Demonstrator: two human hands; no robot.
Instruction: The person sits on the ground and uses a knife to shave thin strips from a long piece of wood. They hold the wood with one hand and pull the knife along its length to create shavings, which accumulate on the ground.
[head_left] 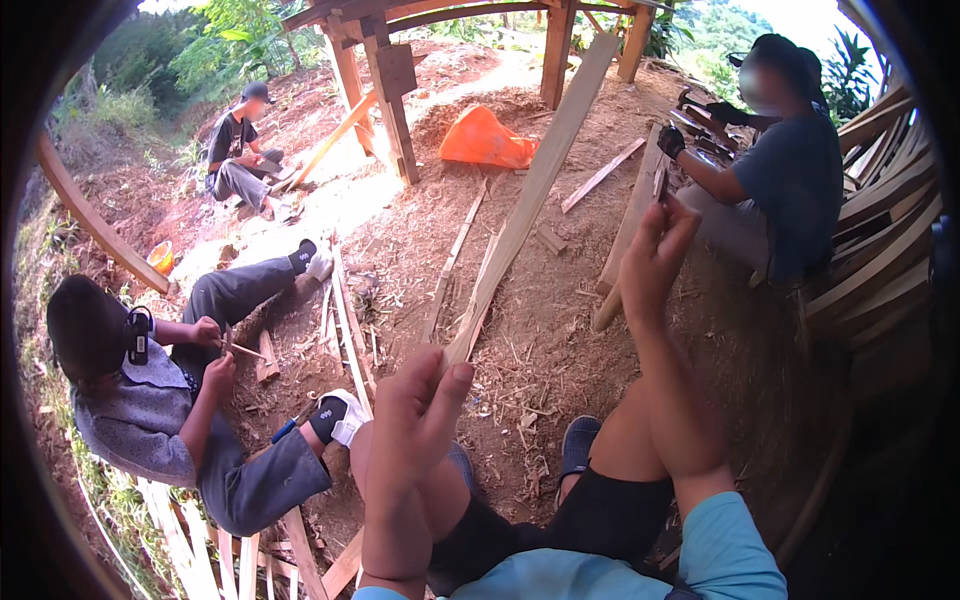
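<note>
A long pale wooden strip [535,190] runs away from me, rising toward the roofed frame at the far end. My left hand [415,410] is closed around its near end, thumb along the side. My right hand [655,255] is raised to the right of the strip and apart from it, its fingers closed round what looks like a wooden-handled knife [607,308]. The rounded pale handle shows below the fist and a short dark tip above it. My fingers hide the middle of this tool.
One person [150,400] sits at left handling a thin stick; another [245,150] sits farther back. At right, gloved people [790,180] work beside a board [635,220]. Stacked wood [890,220] lines the right edge. An orange sheet [487,138], posts [390,100] and scattered shavings lie ahead.
</note>
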